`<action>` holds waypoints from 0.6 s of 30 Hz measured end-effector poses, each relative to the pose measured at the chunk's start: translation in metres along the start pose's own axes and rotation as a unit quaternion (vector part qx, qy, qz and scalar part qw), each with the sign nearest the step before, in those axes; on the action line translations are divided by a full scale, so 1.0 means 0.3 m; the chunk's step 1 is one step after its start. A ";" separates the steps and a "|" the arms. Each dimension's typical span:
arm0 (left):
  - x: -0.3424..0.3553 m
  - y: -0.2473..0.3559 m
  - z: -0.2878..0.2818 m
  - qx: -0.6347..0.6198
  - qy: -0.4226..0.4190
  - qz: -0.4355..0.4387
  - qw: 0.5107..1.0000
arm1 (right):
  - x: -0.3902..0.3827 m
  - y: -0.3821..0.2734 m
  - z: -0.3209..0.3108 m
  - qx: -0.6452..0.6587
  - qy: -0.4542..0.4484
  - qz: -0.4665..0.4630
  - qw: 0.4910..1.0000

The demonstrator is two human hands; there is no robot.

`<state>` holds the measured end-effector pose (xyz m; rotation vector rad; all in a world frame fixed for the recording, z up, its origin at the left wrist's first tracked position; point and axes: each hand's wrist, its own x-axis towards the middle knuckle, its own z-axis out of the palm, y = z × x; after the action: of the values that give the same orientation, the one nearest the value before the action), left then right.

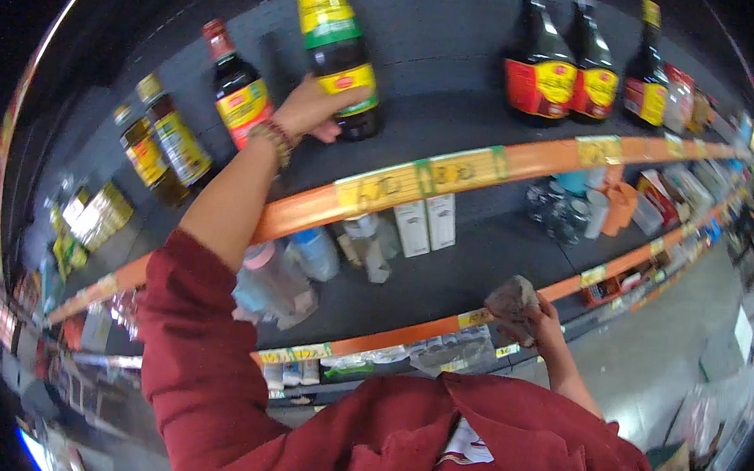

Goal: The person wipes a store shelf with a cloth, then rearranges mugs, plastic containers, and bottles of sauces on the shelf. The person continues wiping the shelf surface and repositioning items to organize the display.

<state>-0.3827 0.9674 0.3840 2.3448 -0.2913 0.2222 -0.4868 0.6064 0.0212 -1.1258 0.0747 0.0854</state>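
Observation:
On the upper shelf, my left hand (pixel 314 109) is wrapped round the lower part of a large dark sauce bottle (pixel 331 30) with a yellow and green label. The bottle stands upright on the shelf or just above it; I cannot tell which. Left of my forearm stands a red-capped sauce bottle (pixel 241 89) with a yellow and red label. Lower down on the right, my right hand (pixel 547 326) is closed on a crumpled greyish cloth (pixel 515 306), close to the orange edge of the lower shelf.
Two smaller bottles (pixel 175 141) stand at the far left of the upper shelf, and several dark bottles (pixel 541 68) at its right. An orange shelf edge (pixel 545 165) with price tags runs below. White boxes (pixel 414 227), jugs and glass jars (pixel 566 214) occupy the shelf underneath.

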 end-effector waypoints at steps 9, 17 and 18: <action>-0.101 0.033 -0.063 0.111 0.300 0.157 0.934 | -0.044 -0.090 -0.009 -0.103 -0.005 -0.058 0.993; -0.033 0.420 0.130 -0.008 0.148 0.241 0.959 | 0.049 -0.228 -0.132 -0.059 -0.028 -0.021 0.998; 0.009 0.465 0.157 0.004 0.145 0.241 0.959 | 0.075 -0.225 -0.171 -0.069 -0.038 -0.019 0.997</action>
<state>-0.4149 0.8370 0.4446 2.1752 -0.7131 0.7956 -0.4581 0.5319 0.0576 -1.2610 -0.0208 0.0999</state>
